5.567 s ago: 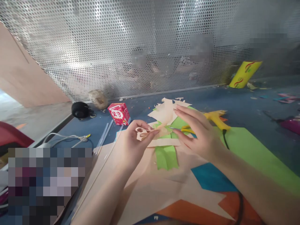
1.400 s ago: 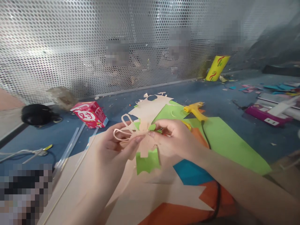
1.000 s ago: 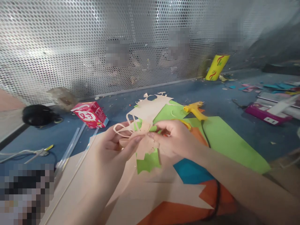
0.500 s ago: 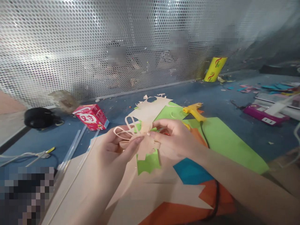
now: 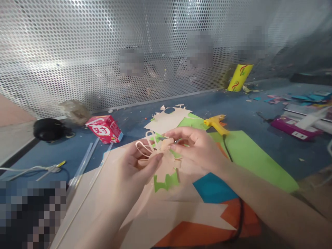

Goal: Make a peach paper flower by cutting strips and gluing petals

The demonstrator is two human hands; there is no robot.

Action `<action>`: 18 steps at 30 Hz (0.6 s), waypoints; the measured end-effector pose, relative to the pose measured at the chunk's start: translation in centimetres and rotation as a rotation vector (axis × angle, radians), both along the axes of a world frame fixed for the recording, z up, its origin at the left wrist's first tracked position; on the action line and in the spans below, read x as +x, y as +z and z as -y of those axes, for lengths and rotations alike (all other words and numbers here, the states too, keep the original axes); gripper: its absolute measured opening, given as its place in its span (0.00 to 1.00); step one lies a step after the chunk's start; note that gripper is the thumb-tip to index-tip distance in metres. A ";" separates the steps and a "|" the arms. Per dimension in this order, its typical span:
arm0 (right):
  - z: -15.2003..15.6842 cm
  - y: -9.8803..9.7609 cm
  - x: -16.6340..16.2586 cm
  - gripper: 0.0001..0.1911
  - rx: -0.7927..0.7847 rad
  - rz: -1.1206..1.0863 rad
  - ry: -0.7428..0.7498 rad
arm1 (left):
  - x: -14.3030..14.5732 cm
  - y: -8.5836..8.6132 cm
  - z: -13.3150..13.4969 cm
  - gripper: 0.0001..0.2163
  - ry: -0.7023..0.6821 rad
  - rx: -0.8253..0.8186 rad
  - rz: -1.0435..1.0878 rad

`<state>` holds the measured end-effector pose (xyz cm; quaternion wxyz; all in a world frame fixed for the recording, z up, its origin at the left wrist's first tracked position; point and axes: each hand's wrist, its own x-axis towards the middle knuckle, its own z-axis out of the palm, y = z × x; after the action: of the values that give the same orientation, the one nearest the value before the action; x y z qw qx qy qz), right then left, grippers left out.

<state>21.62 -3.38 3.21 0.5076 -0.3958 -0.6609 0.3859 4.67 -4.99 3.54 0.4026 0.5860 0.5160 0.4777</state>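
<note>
Between my hands is a cream paper flower (image 5: 166, 159) with looped strips sticking up at its left. My left hand (image 5: 141, 164) pinches it, thumb on the front and fingers behind. The fingers of my right hand (image 5: 195, 147) close on a small folded strip at the flower's upper right; something shiny, too small to name, shows by those fingertips. Just below the flower, a jagged green paper piece (image 5: 167, 182) lies over cream sheets (image 5: 181, 211). Behind it sits a cut cream paper scrap (image 5: 167, 119).
A yellow glue gun (image 5: 217, 124) with a black cord lies beyond my right hand. Green paper (image 5: 256, 159), blue paper (image 5: 215, 188) and orange paper (image 5: 181, 237) spread around. Farther out are a red box (image 5: 103, 129), clear glue sticks (image 5: 82, 162), a yellow roll (image 5: 240, 77) and a perforated metal panel (image 5: 103, 62).
The strip at the flower's top, which stood upright, is now folded or curled down under my right fingers. My right hand has turned slightly; my left still holds the flower.
</note>
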 end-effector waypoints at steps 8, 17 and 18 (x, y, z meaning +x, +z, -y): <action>-0.1 0.1 -0.3 0.12 0.005 0.022 -0.025 | 0.0 -0.4 -0.2 0.14 -0.058 -0.049 0.050; -0.2 -0.4 -0.3 0.14 0.000 0.014 0.038 | -1.2 1.0 0.0 0.14 -0.131 -0.046 -0.127; -0.1 -0.4 -0.3 0.15 -0.009 0.004 0.049 | -1.6 1.2 -0.1 0.14 -0.128 -0.050 -0.133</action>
<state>21.31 -3.24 2.81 0.4949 -0.3825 -0.6697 0.4004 3.11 -4.90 4.79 0.4116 0.6381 0.5150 0.3978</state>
